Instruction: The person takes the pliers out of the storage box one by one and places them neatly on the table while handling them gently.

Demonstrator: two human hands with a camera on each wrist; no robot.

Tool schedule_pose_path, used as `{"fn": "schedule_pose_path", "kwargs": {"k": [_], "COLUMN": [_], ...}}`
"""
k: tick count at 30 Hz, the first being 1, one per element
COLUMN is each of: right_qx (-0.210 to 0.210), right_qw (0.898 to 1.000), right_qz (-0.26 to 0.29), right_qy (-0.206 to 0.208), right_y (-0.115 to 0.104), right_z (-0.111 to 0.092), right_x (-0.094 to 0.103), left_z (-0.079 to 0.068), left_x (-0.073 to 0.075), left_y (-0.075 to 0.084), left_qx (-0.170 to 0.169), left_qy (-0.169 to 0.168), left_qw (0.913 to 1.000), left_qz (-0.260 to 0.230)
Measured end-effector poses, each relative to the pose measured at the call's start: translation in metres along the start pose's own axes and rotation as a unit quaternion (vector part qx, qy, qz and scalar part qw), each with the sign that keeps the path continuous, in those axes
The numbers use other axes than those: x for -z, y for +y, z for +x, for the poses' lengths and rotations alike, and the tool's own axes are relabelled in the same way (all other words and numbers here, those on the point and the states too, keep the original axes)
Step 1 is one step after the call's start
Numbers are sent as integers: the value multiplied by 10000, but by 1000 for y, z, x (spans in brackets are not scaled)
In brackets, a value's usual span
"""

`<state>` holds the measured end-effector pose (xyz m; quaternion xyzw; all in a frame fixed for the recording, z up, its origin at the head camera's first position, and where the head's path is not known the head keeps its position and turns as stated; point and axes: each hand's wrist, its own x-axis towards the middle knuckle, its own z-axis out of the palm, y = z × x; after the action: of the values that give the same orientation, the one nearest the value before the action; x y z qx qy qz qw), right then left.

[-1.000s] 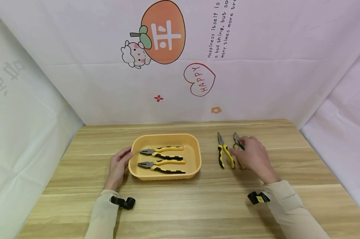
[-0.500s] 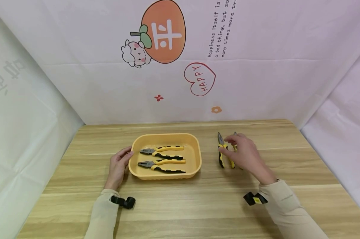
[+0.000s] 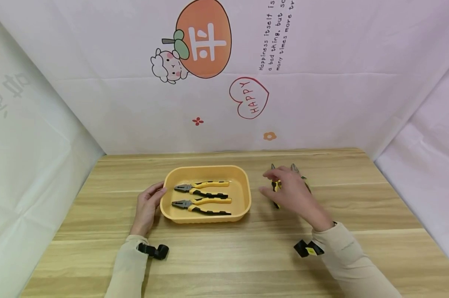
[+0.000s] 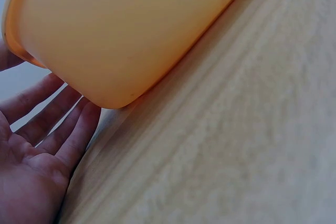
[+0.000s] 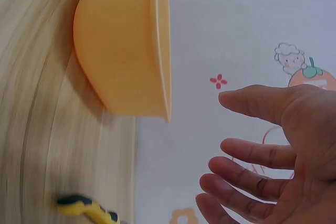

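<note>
My left hand (image 3: 147,209) rests against the left end of a yellow plastic bin (image 3: 206,220), its thumb at the rim; in the left wrist view its fingers (image 4: 73,129) lie nearly straight along the outer wall. Inside the bin lie two combination pliers (image 3: 200,189) with yellow and black handles, heads to the left. To the bin's right, my right hand (image 3: 293,194) hovers over long-nose pliers (image 3: 274,186), hiding much of them. In the right wrist view its fingers (image 5: 252,179) and thumb are spread with nothing between them.
Another pair of pliers (image 3: 294,168) lies just right of the long-nose pliers, partly behind my right hand. Wood-grain tabletop (image 3: 224,256) stretches in front of the bin. A white printed cloth (image 3: 321,103) stands behind the table, with more cloth on both sides.
My right hand has moved left, from the rightmost pliers across to the long-nose pliers, uncovering the former's head. The left hand, the bin and the pliers inside it stay in place.
</note>
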<state>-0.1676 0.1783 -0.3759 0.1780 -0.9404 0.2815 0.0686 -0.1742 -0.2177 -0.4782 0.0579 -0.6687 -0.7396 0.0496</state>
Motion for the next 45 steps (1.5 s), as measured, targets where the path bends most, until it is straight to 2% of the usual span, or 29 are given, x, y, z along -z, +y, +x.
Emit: {"fn": "schedule_pose_path", "kwargs": {"k": [7, 16, 23, 32, 45], "right_qx": [-160, 244, 200, 482, 705], "right_qw": [9996, 9988, 9977, 9972, 9932], "right_qz": [66, 374, 524, 439, 784], "right_qy": [-202, -205, -374, -358, -492], "right_y": [-13, -28, -39, -55, -66], "right_z": [3, 6, 9, 16, 27], "right_x": [-8, -17, -24, -36, -59], "left_z": [1, 0, 1, 1, 1], "left_x": [0, 0, 0, 0, 1], "left_y": [0, 0, 0, -1, -1], "left_qx": [16, -4, -22, -16, -34], "left_qy": [27, 0, -19, -50, -67], "left_qw": [10000, 10000, 10000, 10000, 10000], "left_qz": [-25, 10, 42, -1, 9]}}
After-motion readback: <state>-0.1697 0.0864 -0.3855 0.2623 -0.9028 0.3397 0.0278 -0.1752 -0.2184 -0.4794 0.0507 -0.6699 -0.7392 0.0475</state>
